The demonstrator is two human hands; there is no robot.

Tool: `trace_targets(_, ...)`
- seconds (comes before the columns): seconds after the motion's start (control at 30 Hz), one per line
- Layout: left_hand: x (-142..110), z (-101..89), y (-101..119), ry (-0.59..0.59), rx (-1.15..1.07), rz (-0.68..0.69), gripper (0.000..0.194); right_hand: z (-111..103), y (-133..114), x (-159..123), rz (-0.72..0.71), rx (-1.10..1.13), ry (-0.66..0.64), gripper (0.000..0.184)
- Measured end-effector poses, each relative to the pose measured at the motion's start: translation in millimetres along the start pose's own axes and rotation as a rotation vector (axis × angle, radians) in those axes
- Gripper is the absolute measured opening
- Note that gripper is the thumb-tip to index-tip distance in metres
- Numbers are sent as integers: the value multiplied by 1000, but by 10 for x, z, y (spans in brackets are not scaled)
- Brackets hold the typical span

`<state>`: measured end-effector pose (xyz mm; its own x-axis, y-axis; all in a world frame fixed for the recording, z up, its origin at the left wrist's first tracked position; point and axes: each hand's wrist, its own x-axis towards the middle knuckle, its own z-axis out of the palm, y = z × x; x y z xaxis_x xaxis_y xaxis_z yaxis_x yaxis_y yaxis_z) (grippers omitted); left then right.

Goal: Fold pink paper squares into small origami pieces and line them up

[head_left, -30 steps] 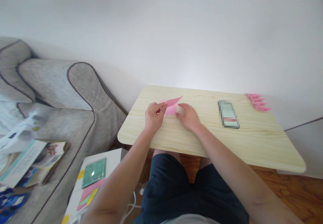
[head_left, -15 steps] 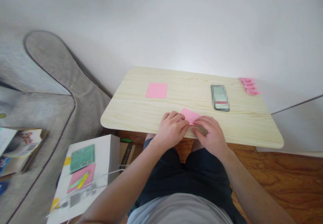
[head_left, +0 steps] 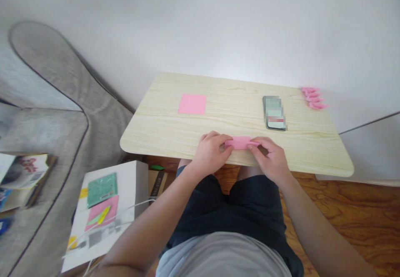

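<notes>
A folded piece of pink paper (head_left: 241, 143) is held level near the front edge of the wood-grain table (head_left: 162, 139). My left hand (head_left: 212, 151) pinches its left end between thumb and fingers. At the other end, the thumb and fingers of my right hand (head_left: 271, 157) are closed on the paper. A flat pink square of paper (head_left: 192, 104) lies farther back on the left. Several folded pink paper pieces (head_left: 314, 98) sit in a row at the back right corner. Between them and my hands lies a phone (head_left: 275, 113) with a blurred screen.
Left of my legs, a white box (head_left: 125, 243) bears a green circuit-like board (head_left: 101, 188), pink paper, a yellow cutter (head_left: 104, 215) and cables. A grey sofa (head_left: 62, 139) with magazines (head_left: 26, 170) stands farther left. A white wall rises behind the table.
The pink paper has turned from a slanted position into a narrow level strip. My hands have moved slightly apart to its two ends. The view has shifted a little.
</notes>
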<state>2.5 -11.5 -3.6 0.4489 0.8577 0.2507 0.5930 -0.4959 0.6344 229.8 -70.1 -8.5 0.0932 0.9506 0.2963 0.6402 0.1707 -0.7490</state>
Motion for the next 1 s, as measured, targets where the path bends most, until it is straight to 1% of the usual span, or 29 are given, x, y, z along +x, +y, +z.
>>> trace_targets(0.07, 12, 17, 5, 14, -24, -35, 22, 9, 5, 25, 33, -61, 21, 23)
trace_targets(0.17, 19, 35, -1, 26, -51, -81, 21, 22, 13, 86, 67, -143, -7, 24)
trace_targets(0.23, 17, 44, -11, 37, -42, -96, 22, 31, 13, 136, 67, -173, -26, 23)
trace_targets(0.4, -8, 40, -4, 87, 26, -123, 34, 59, -13, 209, 23, -244, -67, 19)
trace_targets(0.6, -18, -19, 38, 43, 62, -150, 36, 85, -40, 198, -62, -332, -78, 16)
trace_targets(0.87, 31, -13, 8, 46, 46, -154, 40, 96, -37, 240, -53, -382, -97, 19)
trace_targets(1.0, 46, 2, -9, 58, 59, -136, 36, 95, -57, 263, -33, -388, -113, 20)
